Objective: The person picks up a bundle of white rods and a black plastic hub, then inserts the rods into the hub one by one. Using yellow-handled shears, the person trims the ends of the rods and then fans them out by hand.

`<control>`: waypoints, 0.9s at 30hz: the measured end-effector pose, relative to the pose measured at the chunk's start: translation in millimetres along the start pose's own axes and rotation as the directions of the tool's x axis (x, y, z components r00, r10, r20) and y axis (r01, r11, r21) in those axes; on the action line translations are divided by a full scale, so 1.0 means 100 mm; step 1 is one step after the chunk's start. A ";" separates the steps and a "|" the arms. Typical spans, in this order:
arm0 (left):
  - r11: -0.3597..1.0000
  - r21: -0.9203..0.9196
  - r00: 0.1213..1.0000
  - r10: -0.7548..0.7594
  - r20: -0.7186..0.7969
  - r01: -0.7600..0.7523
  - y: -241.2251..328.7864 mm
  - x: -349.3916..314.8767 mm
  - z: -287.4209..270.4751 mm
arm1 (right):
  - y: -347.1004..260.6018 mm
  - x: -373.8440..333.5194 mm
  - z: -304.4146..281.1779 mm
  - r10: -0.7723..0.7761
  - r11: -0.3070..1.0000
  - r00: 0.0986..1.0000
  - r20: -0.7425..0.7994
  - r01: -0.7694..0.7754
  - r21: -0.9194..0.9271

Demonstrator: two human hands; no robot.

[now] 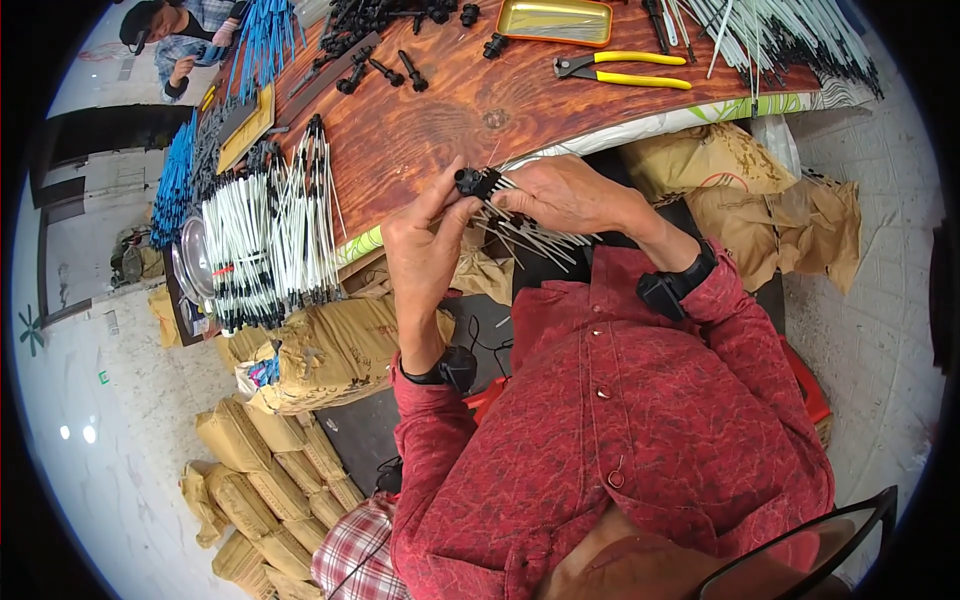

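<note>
Close to the table's near edge, my left hand (425,245) is closed, its thumb and fingers pinching a black ribbed plastic fitting (468,182) with a round opening at one end. My right hand (568,196) is closed against the other side of the fitting, where several thin white rods (535,240) stick out below the fingers. A fine wire or needle seems to rise near the fitting, too thin to make out. My right fingertips are partly hidden behind the hand.
The wooden table (450,115) holds yellow-handled nippers (640,69), a yellow tray (560,42) of thin pins and loose black fittings (411,70). White rod bundles (240,235) and blue ones (175,180) lie left, pale rods (800,40) right. Paper sacks (330,345) flank me. Another person (190,45) is far left.
</note>
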State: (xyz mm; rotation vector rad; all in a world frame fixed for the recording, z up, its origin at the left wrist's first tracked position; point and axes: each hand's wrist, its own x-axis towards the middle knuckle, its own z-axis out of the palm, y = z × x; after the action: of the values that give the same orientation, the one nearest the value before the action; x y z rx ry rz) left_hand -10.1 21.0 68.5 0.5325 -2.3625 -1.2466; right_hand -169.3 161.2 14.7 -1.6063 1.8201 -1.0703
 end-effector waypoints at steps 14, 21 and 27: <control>0.980 -0.170 0.994 -0.104 -0.013 0.101 -0.09 0.03 -0.02 | -0.10 0.13 -0.01 0.028 0.999 0.997 0.078 -0.030 0.016; 0.977 -0.188 0.995 -0.100 0.032 0.104 -0.15 0.07 -0.12 | -0.02 0.16 0.10 -0.029 0.989 0.996 0.085 0.016 0.144; 0.984 -0.155 0.995 -0.082 0.056 0.090 -0.16 0.09 -0.21 | -0.13 0.03 0.25 0.093 0.955 0.996 -0.013 -0.086 0.282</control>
State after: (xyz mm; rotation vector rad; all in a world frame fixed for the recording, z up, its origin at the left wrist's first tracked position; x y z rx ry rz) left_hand -4.7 -6.8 67.3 0.5636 -2.2769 -1.4872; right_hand -142.5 152.2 11.5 -1.3358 1.6523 -1.2498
